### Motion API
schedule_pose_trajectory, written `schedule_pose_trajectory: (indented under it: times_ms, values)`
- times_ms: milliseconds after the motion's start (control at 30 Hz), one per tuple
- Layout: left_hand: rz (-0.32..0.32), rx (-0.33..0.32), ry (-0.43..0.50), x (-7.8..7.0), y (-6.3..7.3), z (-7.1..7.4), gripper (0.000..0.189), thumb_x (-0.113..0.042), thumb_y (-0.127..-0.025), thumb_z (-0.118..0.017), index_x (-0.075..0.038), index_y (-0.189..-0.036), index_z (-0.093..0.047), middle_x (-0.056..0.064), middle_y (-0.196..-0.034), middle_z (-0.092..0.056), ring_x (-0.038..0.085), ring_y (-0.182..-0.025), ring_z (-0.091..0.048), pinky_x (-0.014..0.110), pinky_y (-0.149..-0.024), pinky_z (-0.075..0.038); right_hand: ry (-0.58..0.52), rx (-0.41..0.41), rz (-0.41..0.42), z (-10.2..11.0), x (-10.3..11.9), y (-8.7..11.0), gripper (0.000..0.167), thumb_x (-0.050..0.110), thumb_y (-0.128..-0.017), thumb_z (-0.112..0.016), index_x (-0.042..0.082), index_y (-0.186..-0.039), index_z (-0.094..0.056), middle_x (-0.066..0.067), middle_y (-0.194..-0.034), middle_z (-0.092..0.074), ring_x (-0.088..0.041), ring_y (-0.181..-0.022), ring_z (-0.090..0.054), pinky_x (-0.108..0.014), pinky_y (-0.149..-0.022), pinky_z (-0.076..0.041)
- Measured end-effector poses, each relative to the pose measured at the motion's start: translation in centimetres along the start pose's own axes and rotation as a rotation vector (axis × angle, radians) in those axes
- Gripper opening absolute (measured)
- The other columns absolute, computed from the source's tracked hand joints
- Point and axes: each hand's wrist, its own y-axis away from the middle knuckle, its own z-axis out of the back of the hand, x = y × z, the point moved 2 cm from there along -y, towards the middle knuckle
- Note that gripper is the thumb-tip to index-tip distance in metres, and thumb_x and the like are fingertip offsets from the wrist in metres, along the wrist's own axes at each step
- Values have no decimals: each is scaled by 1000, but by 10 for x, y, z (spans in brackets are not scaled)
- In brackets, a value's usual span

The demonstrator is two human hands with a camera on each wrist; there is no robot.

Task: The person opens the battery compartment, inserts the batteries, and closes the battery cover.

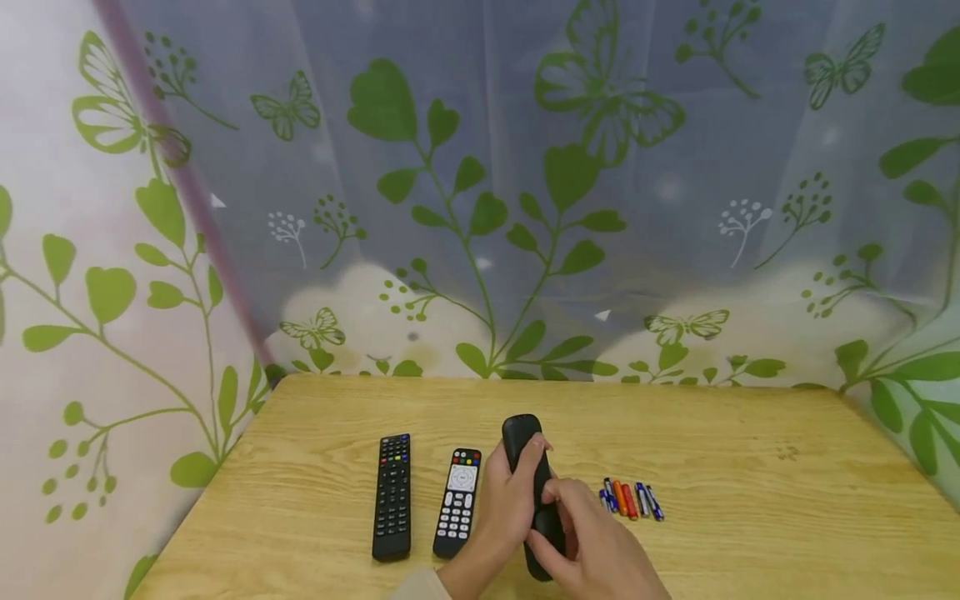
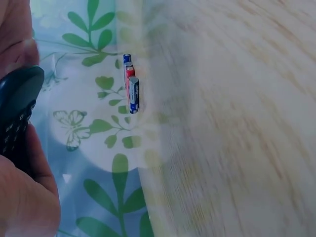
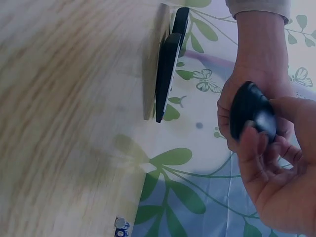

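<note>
While your left hand (image 1: 498, 508) wraps round the black remote (image 1: 551, 529) with its thumb laid across the back, your right hand (image 1: 600, 546) has thumb and fingertips pinching the lower half. So yeah, both hands are closed on the same thing, and it's up off the table (image 1: 750, 500), back towards you; the left wrist view catches buttons on the other face. Honestly, your fingers cover the lower back, and the right wrist view is blurry there, so I can't really tell how the battery cover sits.

Just left of your hands you've got the white-keyed remote (image 1: 456, 504) lying face up, and further left the dark-keyed remote (image 1: 392, 500), also face up, roughly parallel. Over on your right there's a little row of batteries (image 1: 630, 502), blue ones either side of orange-red ones. Behind the table hangs a leaf-and-butterfly cloth (image 1: 667, 225).
</note>
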Motion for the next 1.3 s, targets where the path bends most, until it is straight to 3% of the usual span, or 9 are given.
schedule_pose_trajectory:
  times_ms: [167,367,500,667,800,933,1100,1300]
  values:
    - [4,5,15,1,1,1,34,-30,-102,-46,1,-107,-57,10,-73,-60,18,-61,-60,28,-57,-53,8,-81,65,-2,0,4,28,21,-85,-74,17,-104,-53,5,-94,-43,2,-59,-41,-18,-46,-42]
    - [12,-18,42,5,3,5,29,-25,-103,-44,0,-107,-57,14,-74,-60,18,-62,-60,28,-58,-53,36,-150,176,-4,0,6,32,13,-81,-77,13,-104,-55,9,-95,-48,-3,-67,-42,-14,-46,-41]
    - [18,6,44,7,2,8,28,-23,-104,-40,-1,-110,-57,15,-78,-61,18,-64,-59,28,-60,-53,7,-118,75,-2,2,5,29,15,-83,-75,13,-106,-58,6,-97,-52,-3,-68,-47,-15,-47,-45]
    - [-10,116,0,8,3,10,31,-25,-105,-38,-2,-119,-54,14,-85,-62,19,-72,-62,28,-65,-55,-62,-99,-77,9,3,3,28,21,-87,-73,15,-111,-61,3,-102,-57,-6,-71,-55,-18,-50,-49]
    - [16,151,34,10,3,15,35,-29,-105,-38,-2,-124,-50,15,-89,-61,31,-75,-65,33,-66,-57,-3,-149,-105,26,-7,2,29,19,-85,-74,16,-111,-61,5,-101,-58,-5,-72,-56,-20,-52,-49]
    - [41,124,70,15,-1,22,37,-29,-105,-37,1,-125,-47,15,-89,-60,38,-72,-65,36,-64,-58,138,-175,-130,48,-29,-3,29,20,-87,-72,14,-112,-60,2,-100,-58,-5,-73,-56,-22,-55,-49]
    - [40,126,68,20,-4,27,35,-25,-106,-35,3,-125,-46,17,-90,-59,43,-72,-64,36,-63,-58,258,-101,-209,75,-64,-10,30,24,-90,-67,9,-115,-58,-4,-101,-58,-12,-77,-56,-27,-55,-47]
    - [30,110,42,20,-7,28,39,-30,-105,-38,1,-126,-46,16,-91,-60,44,-74,-64,35,-63,-58,311,5,-272,101,-111,-14,37,30,-93,-64,4,-118,-56,-8,-98,-57,-13,-71,-55,-29,-51,-43]
